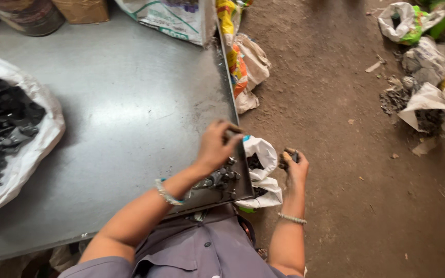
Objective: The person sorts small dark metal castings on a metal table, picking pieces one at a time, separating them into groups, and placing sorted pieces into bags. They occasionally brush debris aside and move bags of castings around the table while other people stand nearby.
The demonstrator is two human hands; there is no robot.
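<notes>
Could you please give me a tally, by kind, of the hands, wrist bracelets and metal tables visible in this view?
Hands: 2, the left hand over the small dark parts at the table edge, the right hand holding a dark piece
Wrist bracelets: 2, a turquoise bracelet and a silver bracelet
Metal tables: 1, the grey table
Total: 5

Torn bags point(428, 87) on dirt floor point(336, 170), far rt.

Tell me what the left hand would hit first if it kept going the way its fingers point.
The left hand points toward the table's right edge, fingers curled there. Beyond the edge, it would likely meet the small white bag on the dirt floor, though depth is unclear.
</notes>
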